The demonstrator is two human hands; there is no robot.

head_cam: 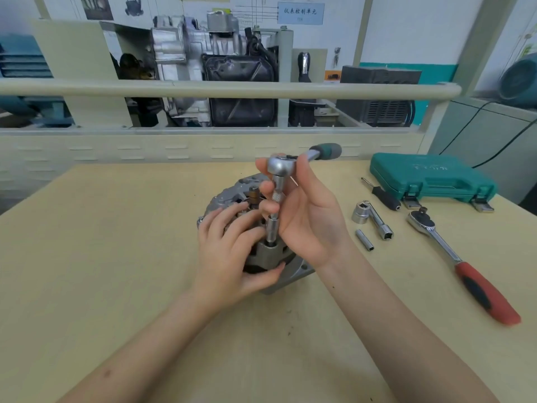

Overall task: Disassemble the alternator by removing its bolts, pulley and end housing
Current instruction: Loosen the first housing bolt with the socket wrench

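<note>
Alternator (232, 196) is stood on the desk (116, 257) at centre, braced only by hand.

Left hand (229, 254): fingers curled over the top of the housing, thumb hooked under the near edge, fingertips touching the socket (272, 229). Risk: fingers sit right beside the bolt boss; if the socket cams off, they are likely to be struck or pinched.

Socket is seated on a bolt at the near rim, on an extension (278, 193) under the small ratchet (280, 165). The bolt head itself is hidden, so full engagement cannot be confirmed. Risk: a partly seated socket would round the head.

Right hand (308, 216): fingers and thumb pinched round the extension and ratchet head, palm open toward the camera; the green handle (327, 149) is left free. Risk: with the stack this tall and held only near the top, side load would tilt it off axis. Torque from fingers alone is probably too low for a tight bolt; once the handle is pulled, the unclamped alternator could be rotated or tipped on the desk.

Right of the work, well apart: large socket (360, 213), a socket adapter bar (379, 222), small deep socket (364, 240), red-handled ratchet (462, 263), a black-handled driver (383, 196), green tool case (430, 177). Risk: loose round sockets could be knocked or rolled by the right forearm, and freed bolts could be lost among them, as no parts tray is seen.
</note>
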